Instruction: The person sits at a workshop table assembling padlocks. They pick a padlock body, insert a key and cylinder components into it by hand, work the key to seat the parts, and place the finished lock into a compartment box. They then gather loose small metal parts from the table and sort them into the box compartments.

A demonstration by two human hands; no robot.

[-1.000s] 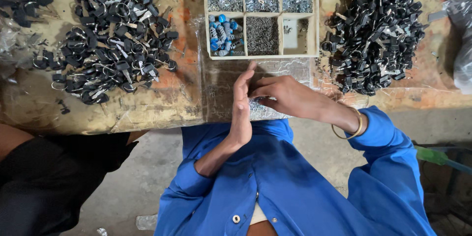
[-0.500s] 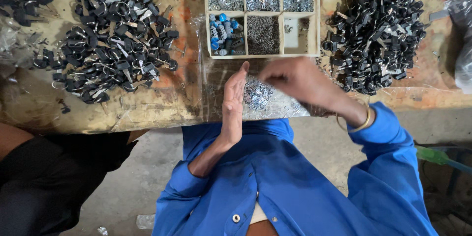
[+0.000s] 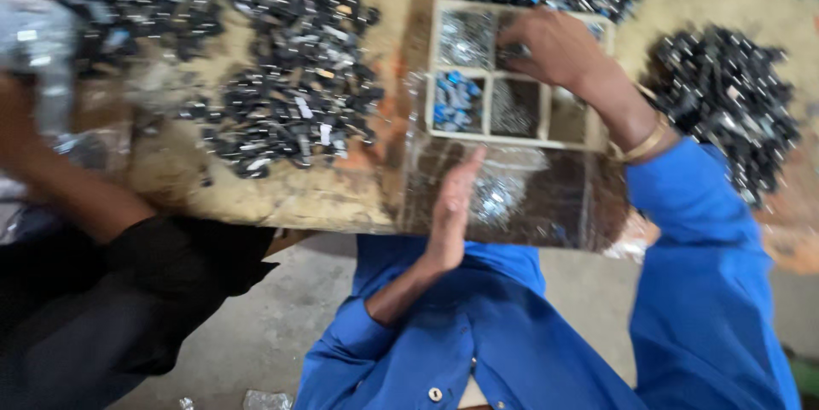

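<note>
One divided tray [image 3: 432, 77] w/ six compartments, three heaps of black parts, one gold bangle [image 3: 644, 144], my two hands, plus one co-worker's arm [image 3: 64, 184] nearby.

floor: grey concrete [image 3: 281, 325] | furniture: worn, stained wooden workbench [image 3: 281, 197] | view: blurred, lighting seemingly even

Left hand [image 3: 452, 205] stands edge-on, palm flat, fingers straight and together, pointing to 12 o'clock; forearm bare, blue sleeve pushed up. Right hand [image 3: 550, 47] reaches to 11 o'clock w/ fingers curled downward, arm extended, bangle on wrist.
</note>
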